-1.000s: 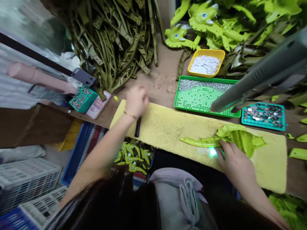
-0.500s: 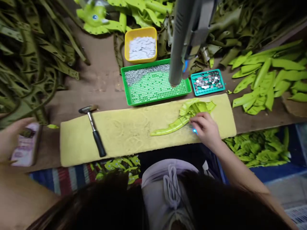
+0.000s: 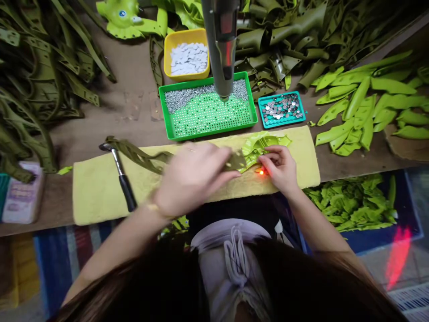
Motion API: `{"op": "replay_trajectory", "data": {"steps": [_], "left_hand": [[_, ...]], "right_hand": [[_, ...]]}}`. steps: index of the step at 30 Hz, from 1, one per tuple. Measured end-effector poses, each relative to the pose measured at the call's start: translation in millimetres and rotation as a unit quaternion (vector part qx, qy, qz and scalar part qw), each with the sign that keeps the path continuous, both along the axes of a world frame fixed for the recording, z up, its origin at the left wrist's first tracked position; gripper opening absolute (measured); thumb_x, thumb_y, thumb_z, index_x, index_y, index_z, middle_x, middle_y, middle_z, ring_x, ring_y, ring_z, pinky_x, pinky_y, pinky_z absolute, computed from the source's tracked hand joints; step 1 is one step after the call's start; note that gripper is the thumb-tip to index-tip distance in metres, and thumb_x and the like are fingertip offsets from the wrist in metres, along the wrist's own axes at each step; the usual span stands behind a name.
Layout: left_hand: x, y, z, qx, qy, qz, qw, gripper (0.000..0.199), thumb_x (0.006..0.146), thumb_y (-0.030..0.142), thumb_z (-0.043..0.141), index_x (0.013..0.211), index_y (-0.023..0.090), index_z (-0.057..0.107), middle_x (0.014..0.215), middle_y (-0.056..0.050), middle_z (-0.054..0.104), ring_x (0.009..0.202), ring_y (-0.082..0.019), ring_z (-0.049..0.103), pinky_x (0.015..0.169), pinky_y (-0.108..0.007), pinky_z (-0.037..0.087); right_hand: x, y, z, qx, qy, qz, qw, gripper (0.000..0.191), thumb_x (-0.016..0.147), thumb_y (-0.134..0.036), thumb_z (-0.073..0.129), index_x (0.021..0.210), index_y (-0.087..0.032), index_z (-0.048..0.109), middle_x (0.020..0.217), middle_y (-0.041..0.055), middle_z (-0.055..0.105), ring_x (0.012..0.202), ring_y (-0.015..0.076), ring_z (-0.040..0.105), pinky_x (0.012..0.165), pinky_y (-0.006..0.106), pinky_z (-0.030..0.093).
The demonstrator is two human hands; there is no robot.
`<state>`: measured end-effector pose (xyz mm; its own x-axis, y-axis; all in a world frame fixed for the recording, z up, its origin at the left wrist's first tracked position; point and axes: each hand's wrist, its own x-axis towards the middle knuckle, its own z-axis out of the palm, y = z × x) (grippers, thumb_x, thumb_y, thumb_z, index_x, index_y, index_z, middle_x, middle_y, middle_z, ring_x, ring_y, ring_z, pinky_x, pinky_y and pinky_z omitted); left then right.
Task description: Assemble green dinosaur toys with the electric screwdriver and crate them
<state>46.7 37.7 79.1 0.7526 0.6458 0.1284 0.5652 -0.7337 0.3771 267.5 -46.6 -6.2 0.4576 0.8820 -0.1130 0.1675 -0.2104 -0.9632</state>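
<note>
My left hand, blurred by motion, is closed around a long olive-green plastic part. One end of this curved piece trails left over the hammer's head; its other end, with holes, meets or overlaps the lime-green plastic part. That lime part is hollow side up on the yellow cloth pad, its left portion hidden behind my left hand. The fingers of my right hand pinch its near edge. To the left, the hammer with a black handle lies across the pad.
Behind the pad are a green tray of small metal pins, a teal tray of metal discs and a yellow bin of white pieces. A grey tool hangs overhead. Lime pieces and olive parts pile up around.
My left hand has come from the far left to the middle, bringing the olive-green plastic part to the lime one. My right hand stays on the lime part. A light near it turned from blue to red.
</note>
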Motion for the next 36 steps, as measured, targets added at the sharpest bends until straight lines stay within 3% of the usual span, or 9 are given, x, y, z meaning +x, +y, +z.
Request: {"op": "replay_trajectory", "data": {"steps": [3,6,8,14,20,24,27,32,36], "left_hand": [[32,-23,-38.5,0.044,0.037,-0.028,0.998,0.041,0.096,0.045,0.047,0.11,0.012,0.065,0.09,-0.014,0.066,0.084,-0.025,0.063,0.074,-0.038,0.052],[42,-38,-74.6,0.033,0.039,0.003,0.999,0.036,0.095,0.036,0.051,0.116,0.01,0.063,0.112,-0.02,0.065,0.097,-0.029,0.063,0.081,-0.041,0.051],[35,-37,-86.1,0.005,0.037,-0.008,0.999,0.036,0.094,0.033,0.052,0.119,0.011,0.063,0.12,-0.021,0.064,0.104,-0.03,0.062,0.083,-0.043,0.05],[14,-8,-72.7,-0.012,0.051,-0.086,0.995,0.04,0.096,0.04,0.048,0.12,0.012,0.063,0.122,-0.018,0.064,0.105,-0.028,0.061,0.088,-0.042,0.05],[48,-10,-62.3,0.047,0.051,-0.003,0.998,0.044,0.098,0.038,0.042,0.125,0.008,0.059,0.115,-0.017,0.065,0.104,-0.029,0.059,0.089,-0.041,0.047],[70,-15,-64.4,0.018,0.069,0.021,0.997,0.043,0.097,0.036,0.045,0.126,0.008,0.058,0.117,-0.019,0.063,0.104,-0.03,0.058,0.089,-0.042,0.047],[75,-18,-68.7,-0.002,0.072,0.036,0.997,0.044,0.096,0.035,0.046,0.128,0.007,0.056,0.117,-0.02,0.062,0.105,-0.031,0.057,0.089,-0.043,0.047],[74,-22,-81.1,0.021,0.066,0.039,0.997,0.049,0.096,0.039,0.045,0.132,0.007,0.053,0.12,-0.02,0.062,0.103,-0.029,0.058,0.09,-0.04,0.047],[68,-21,-85.5,0.029,0.062,0.034,0.997,0.05,0.097,0.041,0.044,0.132,0.007,0.055,0.122,-0.02,0.062,0.105,-0.029,0.058,0.09,-0.041,0.047]], "right_hand": [[0,0,1.8,-0.003,0.044,-0.007,0.999,0.029,0.072,-0.041,0.073,0.088,-0.022,0.058,0.069,-0.0022,0.069,0.055,0.0102,0.063,0.055,0.025,0.055],[1,-1,3.5,-0.018,0.047,-0.001,0.999,0.031,0.071,-0.043,0.073,0.086,-0.022,0.058,0.07,-0.0016,0.07,0.053,0.0105,0.064,0.054,0.026,0.055],[0,-3,4.5,-0.033,0.029,0.006,0.999,0.03,0.071,-0.043,0.074,0.086,-0.022,0.058,0.068,-0.0019,0.07,0.054,0.0112,0.065,0.054,0.025,0.055],[-5,-6,3.3,-0.041,-0.057,0.044,0.997,0.021,0.077,-0.038,0.066,0.088,-0.022,0.057,0.069,-0.0015,0.069,0.059,0.0121,0.067,0.054,0.025,0.056],[-2,-10,-1.5,-0.022,-0.03,0.075,0.996,0.022,0.085,-0.041,0.058,0.094,-0.023,0.052,0.079,0.0011,0.072,0.067,0.0128,0.07,0.059,0.026,0.058],[3,-19,-0.2,-0.015,0.003,0.083,0.996,0.023,0.089,-0.045,0.055,0.094,-0.023,0.049,0.084,0.0014,0.073,0.067,0.012,0.071,0.065,0.027,0.06],[12,-21,8.1,0.002,-0.061,0.117,0.991,0.021,0.09,-0.043,0.055,0.097,-0.023,0.053,0.089,0.0026,0.072,0.069,0.0117,0.069,0.065,0.028,0.059],[34,1,19.9,0.112,-0.312,0.188,0.925,0.019,0.09,-0.034,0.058,0.102,-0.022,0.066,0.108,0.0085,0.067,0.1,0.0193,0.063,0.087,0.038,0.053],[46,22,10.4,0.102,-0.396,0.288,0.866,0.026,0.092,-0.036,0.055,0.113,-0.03,0.068,0.122,0.0057,0.065,0.116,0.0241,0.054,0.104,0.049,0.041]]}}
